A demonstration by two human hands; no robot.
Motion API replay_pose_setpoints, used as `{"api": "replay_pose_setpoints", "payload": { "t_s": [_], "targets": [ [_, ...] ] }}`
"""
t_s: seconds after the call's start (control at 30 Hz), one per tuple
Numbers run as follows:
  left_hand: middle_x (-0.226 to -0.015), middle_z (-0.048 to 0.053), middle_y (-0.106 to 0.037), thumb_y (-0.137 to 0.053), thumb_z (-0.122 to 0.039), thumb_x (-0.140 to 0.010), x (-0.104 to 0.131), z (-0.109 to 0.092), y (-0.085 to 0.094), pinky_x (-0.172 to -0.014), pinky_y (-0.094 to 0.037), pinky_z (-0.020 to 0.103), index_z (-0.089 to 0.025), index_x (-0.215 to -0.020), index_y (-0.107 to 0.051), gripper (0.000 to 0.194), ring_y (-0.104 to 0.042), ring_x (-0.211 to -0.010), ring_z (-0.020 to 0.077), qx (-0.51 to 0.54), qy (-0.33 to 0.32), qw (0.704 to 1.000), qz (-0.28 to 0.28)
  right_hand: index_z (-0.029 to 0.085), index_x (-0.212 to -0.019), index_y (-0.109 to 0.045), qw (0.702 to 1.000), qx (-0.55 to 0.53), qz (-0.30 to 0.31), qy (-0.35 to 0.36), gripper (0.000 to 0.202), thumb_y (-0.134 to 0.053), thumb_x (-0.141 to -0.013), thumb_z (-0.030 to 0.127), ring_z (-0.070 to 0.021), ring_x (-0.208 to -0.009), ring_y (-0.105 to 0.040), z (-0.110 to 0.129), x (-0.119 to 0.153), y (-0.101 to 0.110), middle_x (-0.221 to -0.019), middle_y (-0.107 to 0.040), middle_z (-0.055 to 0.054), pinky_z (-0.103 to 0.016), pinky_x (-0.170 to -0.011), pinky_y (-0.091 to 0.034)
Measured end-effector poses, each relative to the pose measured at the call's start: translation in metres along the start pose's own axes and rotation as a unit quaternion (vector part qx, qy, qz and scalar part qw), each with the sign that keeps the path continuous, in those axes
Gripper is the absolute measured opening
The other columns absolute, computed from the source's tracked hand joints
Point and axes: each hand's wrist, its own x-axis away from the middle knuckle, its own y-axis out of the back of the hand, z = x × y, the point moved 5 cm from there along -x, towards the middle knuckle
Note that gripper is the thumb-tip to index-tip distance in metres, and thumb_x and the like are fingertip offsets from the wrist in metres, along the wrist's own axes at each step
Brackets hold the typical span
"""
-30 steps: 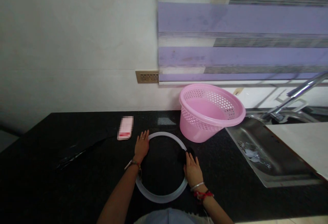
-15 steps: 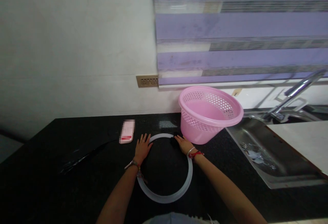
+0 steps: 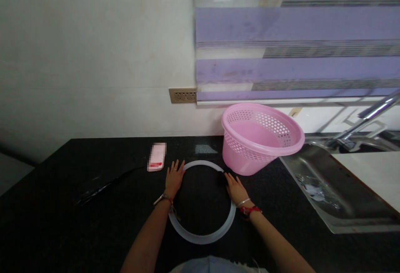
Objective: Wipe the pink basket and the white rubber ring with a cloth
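A pale, whitish ring lies flat on the black countertop in front of me. On its upper left side rests my left hand, palm down with the fingers apart. My right hand lies over the ring's right side, fingers spread and pointing up and left. Near the right fingertips there is a small dark patch on the ring that I cannot make out. Both hands touch the ring and neither is wrapped round it.
A pink basket stands beyond my right hand. The steel sink with a faucet and a white board is at the right. Left lie a pink phone-like object and a crumpled black plastic strip.
My right hand has slid a little down and right along the ring. The left hand stays at the upper left. The view has shifted slightly.
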Motion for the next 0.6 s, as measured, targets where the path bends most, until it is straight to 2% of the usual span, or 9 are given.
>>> {"api": "replay_pose_setpoints", "payload": {
  "t_s": [0.17,0.3,0.47,0.53,0.6],
  "targets": [
    [-0.141,0.008,-0.032,-0.032,-0.033,-0.090,0.001,-0.001,0.000,-0.100,-0.031,0.048,-0.028,-0.137,-0.026,0.047,-0.023,-0.131,0.0272,0.002,-0.009,1.000,-0.001,0.001,-0.132,-0.036,0.998,-0.001,-0.012,-0.057,0.053,-0.034,-0.079,0.011,-0.0205,-0.123,-0.037,0.010,0.039,-0.008,-0.129,-0.044,-0.016,-0.042,-0.105,-0.024],
    [-0.141,0.008,-0.033,-0.032,-0.032,-0.090,0.004,-0.001,-0.001,-0.101,-0.030,0.048,-0.027,-0.136,-0.027,0.047,-0.024,-0.131,0.0272,-0.001,-0.014,1.000,-0.013,0.001,-0.131,-0.037,0.995,0.012,-0.012,-0.094,0.053,-0.032,-0.079,0.010,-0.0224,-0.123,-0.037,0.021,0.056,-0.013,-0.130,-0.043,-0.015,-0.043,-0.104,-0.024],
    [-0.139,0.010,-0.036,-0.031,-0.028,-0.089,0.010,0.002,-0.003,-0.100,-0.029,0.051,-0.023,-0.135,-0.032,0.046,-0.026,-0.130,0.0287,-0.011,0.023,1.000,-0.012,0.000,-0.132,-0.036,0.996,0.006,0.004,-0.094,0.054,-0.030,-0.078,0.006,-0.0212,-0.124,-0.035,0.017,0.039,-0.008,-0.130,-0.043,-0.015,-0.041,-0.105,-0.024],
    [-0.139,0.012,-0.036,-0.034,-0.028,-0.088,0.011,0.002,0.000,-0.100,-0.028,0.052,-0.020,-0.135,-0.033,0.048,-0.025,-0.130,0.0300,-0.016,0.036,0.999,-0.008,0.000,-0.132,-0.036,0.998,-0.001,0.017,-0.066,0.055,-0.029,-0.078,0.004,-0.0201,-0.125,-0.034,0.012,0.023,-0.004,-0.131,-0.042,-0.016,-0.040,-0.105,-0.025],
    [-0.140,0.012,-0.033,-0.038,-0.031,-0.086,0.010,-0.003,0.004,-0.100,-0.029,0.051,-0.019,-0.136,-0.030,0.052,-0.023,-0.131,0.0308,-0.013,0.017,1.000,-0.007,0.002,-0.132,-0.036,0.999,-0.008,0.035,-0.015,0.057,-0.028,-0.075,0.001,-0.0181,-0.126,-0.032,0.011,0.006,0.000,-0.132,-0.041,-0.014,-0.038,-0.105,-0.024]
  ]
}}
